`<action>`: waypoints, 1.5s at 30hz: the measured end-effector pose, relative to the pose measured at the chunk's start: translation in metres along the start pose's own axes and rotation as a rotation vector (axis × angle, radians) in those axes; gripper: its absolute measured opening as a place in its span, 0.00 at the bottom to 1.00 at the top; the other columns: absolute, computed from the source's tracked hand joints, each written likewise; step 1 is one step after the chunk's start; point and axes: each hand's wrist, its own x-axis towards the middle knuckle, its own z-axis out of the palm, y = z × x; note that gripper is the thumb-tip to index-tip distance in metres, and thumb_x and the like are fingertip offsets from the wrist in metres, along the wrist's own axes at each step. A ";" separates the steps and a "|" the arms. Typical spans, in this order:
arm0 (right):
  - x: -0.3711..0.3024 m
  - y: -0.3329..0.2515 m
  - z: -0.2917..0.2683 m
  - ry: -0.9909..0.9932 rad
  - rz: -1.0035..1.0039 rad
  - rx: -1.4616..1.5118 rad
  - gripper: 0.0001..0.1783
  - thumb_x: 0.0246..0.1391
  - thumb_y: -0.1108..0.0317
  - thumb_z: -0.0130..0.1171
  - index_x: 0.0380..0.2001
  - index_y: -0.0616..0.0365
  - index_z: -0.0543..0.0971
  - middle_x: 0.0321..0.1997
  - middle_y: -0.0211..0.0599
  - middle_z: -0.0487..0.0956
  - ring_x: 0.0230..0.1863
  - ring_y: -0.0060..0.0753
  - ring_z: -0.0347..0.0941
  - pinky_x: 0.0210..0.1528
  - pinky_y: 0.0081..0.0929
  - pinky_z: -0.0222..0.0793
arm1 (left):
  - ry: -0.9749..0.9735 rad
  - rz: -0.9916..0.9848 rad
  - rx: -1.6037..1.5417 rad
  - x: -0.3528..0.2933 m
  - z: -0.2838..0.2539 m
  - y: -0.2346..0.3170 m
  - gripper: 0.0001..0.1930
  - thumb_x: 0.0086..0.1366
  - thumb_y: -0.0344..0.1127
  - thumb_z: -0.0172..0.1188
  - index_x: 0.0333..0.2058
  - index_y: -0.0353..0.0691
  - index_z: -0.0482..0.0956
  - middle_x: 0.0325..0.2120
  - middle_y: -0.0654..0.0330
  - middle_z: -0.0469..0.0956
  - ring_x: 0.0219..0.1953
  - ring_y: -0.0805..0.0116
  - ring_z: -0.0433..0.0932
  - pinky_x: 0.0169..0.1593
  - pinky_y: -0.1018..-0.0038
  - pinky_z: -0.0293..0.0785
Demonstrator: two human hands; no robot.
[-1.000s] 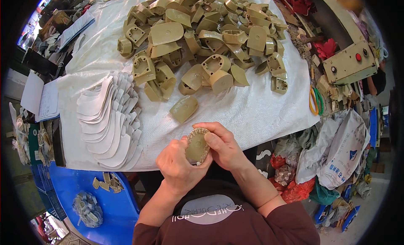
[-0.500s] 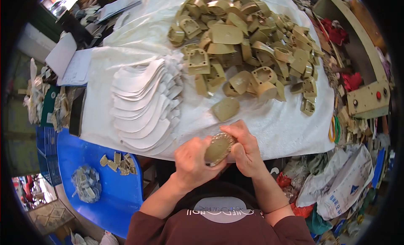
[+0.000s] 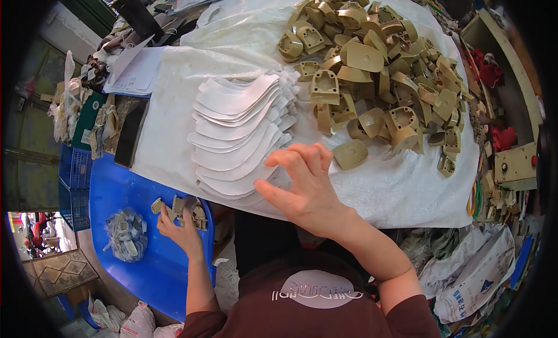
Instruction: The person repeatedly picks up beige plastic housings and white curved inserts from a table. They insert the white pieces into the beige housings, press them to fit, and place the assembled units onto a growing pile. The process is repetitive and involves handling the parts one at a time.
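Observation:
My left hand [image 3: 185,235] reaches down to the seat of a blue plastic chair [image 3: 152,268], its fingers apart among a small group of tan covered heels [image 3: 199,217]; the fingertips are partly blurred. At the front edge of the table my right hand [image 3: 308,190] hovers, fingers curved and spread, with nothing in it. Beside its fingertips lies a fanned stack of curved white sheet pieces [image 3: 229,143]. A single olive plastic shoe heel [image 3: 350,154] rests just beyond that hand, apart from a large pile of similar heels [image 3: 366,58].
White sheeting [image 3: 407,190] covers the table. A clear plastic bag [image 3: 127,235] of small pieces lies on the chair. At the left are papers [image 3: 136,70] and a dark flat object [image 3: 131,131]. A machine frame [image 3: 514,166] and plastic sacks [image 3: 479,268] stand at the right.
My hands have parted from the heel they held together. The left has gone down to the chair; the right has opened toward the white pieces. The view has shifted left.

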 end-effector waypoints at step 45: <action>-0.081 0.020 -0.075 0.073 0.405 0.264 0.05 0.52 0.75 0.56 0.31 0.54 0.70 0.39 0.31 0.78 0.43 0.41 0.69 0.51 0.39 0.54 | -1.423 -0.274 -1.401 -0.054 0.013 0.235 0.21 0.66 0.33 0.51 0.55 0.27 0.65 0.37 0.55 0.77 0.32 0.73 0.75 0.34 0.78 0.73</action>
